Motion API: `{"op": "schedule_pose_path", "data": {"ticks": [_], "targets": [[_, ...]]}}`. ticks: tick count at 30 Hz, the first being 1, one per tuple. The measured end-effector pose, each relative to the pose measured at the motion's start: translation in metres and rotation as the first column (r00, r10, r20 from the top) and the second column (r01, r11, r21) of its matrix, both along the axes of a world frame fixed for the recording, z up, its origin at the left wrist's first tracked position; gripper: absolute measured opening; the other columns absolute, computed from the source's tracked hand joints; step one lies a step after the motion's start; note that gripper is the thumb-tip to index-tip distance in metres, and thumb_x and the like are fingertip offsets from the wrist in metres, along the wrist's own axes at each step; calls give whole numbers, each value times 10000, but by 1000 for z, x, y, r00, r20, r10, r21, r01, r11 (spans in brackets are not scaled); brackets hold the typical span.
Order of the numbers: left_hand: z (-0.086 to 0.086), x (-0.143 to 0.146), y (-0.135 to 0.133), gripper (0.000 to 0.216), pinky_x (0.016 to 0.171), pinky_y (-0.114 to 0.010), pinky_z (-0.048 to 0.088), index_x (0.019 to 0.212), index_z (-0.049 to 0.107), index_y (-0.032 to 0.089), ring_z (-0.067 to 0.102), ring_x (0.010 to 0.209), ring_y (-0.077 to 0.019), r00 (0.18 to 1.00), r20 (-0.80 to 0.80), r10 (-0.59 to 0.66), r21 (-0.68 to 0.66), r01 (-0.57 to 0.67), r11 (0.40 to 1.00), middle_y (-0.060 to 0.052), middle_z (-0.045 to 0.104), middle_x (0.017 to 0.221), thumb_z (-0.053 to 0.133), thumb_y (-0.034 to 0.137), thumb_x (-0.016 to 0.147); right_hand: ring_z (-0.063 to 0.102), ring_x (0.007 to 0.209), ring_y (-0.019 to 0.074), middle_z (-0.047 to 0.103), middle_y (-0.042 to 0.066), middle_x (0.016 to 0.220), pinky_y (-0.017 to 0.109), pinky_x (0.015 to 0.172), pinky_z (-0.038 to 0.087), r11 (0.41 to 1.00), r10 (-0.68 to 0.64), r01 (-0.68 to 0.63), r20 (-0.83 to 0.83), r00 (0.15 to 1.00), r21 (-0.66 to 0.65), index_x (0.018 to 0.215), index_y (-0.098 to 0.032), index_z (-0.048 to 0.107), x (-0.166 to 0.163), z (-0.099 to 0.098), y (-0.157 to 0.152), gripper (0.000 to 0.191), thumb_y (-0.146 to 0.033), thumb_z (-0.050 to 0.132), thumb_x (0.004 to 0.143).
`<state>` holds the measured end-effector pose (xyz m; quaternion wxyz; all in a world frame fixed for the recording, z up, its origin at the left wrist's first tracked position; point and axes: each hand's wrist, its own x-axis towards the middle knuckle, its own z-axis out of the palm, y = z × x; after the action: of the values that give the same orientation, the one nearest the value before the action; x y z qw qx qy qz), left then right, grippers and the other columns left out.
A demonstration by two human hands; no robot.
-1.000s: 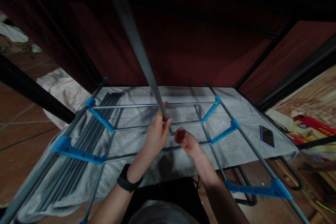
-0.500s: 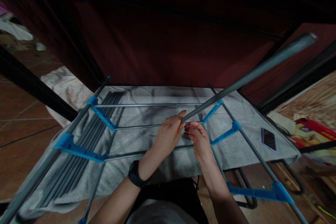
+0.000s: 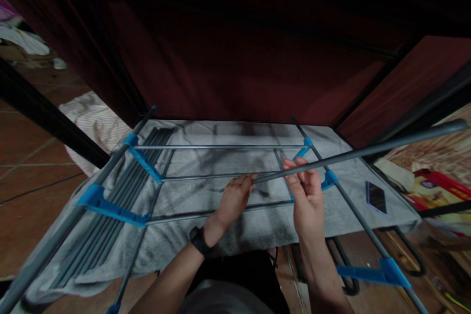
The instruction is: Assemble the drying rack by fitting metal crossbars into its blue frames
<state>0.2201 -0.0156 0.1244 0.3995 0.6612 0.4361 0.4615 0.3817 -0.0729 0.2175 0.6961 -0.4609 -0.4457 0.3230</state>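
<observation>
A long grey metal tube (image 3: pixel 353 153) slants across the middle, its far end reaching to the right edge. My left hand (image 3: pixel 235 196), with a dark watch on its wrist, is closed around the tube's near end. Farther along, my right hand (image 3: pixel 308 198) has its thumb and curled fingers loosely about the same tube. Below both hands is a rack frame of grey tubes with blue plastic brackets (image 3: pixel 121 211). Crossbars (image 3: pixel 221 147) join its left and right sides. My right hand partly hides the brackets on the right.
Several loose grey tubes (image 3: pixel 110 216) lie side by side on the grey cloth (image 3: pixel 206 132) at the left. A phone (image 3: pixel 376 197) rests on the cloth at the right. Dark red panels (image 3: pixel 235 68) rise behind, and a red and yellow package (image 3: pixel 441 189) stands far right.
The tube's far end has swung down and to the right, so it lies flatter. My right hand has moved right and up along it, away from my left hand.
</observation>
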Motion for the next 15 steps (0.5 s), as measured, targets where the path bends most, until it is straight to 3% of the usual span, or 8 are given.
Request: {"op": "schedule_pose_path", "data": {"ticks": [9, 11, 15], "targets": [[-33, -30, -1, 329, 1151, -403, 418, 1007, 782, 279, 656, 1001, -285, 968, 180, 177, -215, -137, 967, -71, 709, 927, 762, 43, 779, 734, 1033, 215, 799, 50, 1042, 430, 1006, 565, 998, -66, 66, 13, 998, 21, 1110, -238, 709, 15, 5, 7, 297, -434, 792, 902], [-43, -45, -1, 317, 1119, -397, 452, 1000, 775, 279, 670, 973, -277, 970, 98, 223, -170, -205, 964, -68, 708, 911, 737, 43, 792, 737, 1016, 211, 800, 47, 1027, 409, 958, 584, 997, -76, 76, -5, 997, 18, 1094, -235, 714, 18, 6, 9, 304, -440, 805, 889], [-70, -84, 0, 274, 1017, -434, 521, 1060, 759, 241, 701, 970, -282, 919, -279, 277, 41, -277, 960, -102, 746, 1005, 599, 93, 894, 745, 992, 203, 803, 53, 1051, 379, 901, 603, 998, -17, 17, -12, 1000, -58, 1112, -240, 722, 20, 1, 14, 341, -459, 823, 871]]}}
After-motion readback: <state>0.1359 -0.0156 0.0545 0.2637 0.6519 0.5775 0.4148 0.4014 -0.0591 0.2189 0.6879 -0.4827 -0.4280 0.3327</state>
